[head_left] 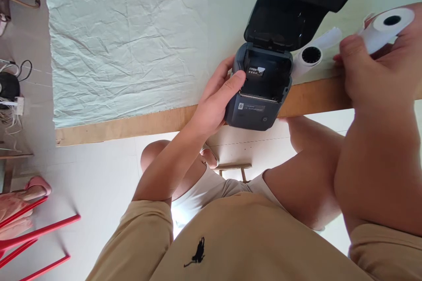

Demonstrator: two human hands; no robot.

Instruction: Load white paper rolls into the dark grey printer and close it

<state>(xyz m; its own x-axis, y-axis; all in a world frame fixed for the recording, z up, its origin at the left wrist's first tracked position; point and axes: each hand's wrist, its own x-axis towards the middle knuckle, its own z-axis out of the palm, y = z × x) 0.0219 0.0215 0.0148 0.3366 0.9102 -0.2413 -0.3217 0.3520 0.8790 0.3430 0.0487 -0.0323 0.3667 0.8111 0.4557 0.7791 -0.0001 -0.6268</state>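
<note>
A dark label printer [252, 112] is at the table's front edge with its black lid [283, 13] swung up. Its paper bay looks bare, with a small printed sticker inside. My left hand [219, 92] grips the printer's left side, thumb over the bay's rim. In my right hand [379, 61], off to the right, is a white paper roll [384, 30] with a dark core hole toward me; some fingers are hidden behind it. Between the printer and that hand lies a second white paper roll [305, 61], with a loose strip trailing from it.
A wrinkled pale green cloth [132, 44] covers the table, whose wooden edge [132, 124] runs along the front. My legs are beneath it. On the floor at left are red chair legs [42, 230], another person's foot in a pink slipper [38, 184], and cables around a black object [9, 85].
</note>
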